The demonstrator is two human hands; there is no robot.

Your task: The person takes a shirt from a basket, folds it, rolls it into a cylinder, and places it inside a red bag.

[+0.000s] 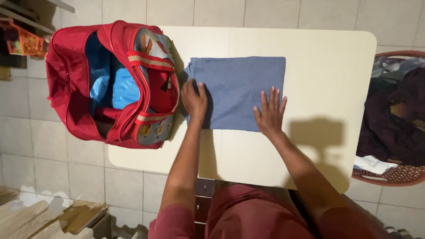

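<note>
A folded grey-blue cloth [237,84] lies flat on a cream table [327,66]. My left hand [194,99] presses flat on the cloth's left edge, fingers together. On the cloth's lower right part rests my right hand [270,113], palm down with fingers spread. Neither hand grips anything. Just left of the cloth sits an open red bag [71,79] with a cartoon flap and blue lining inside.
A woven basket [392,172] with dark clothes stands on the floor to the right of the table. The floor is tiled. Cardboard pieces [53,219] lie at the lower left. An orange item [24,42] sits at the far upper left.
</note>
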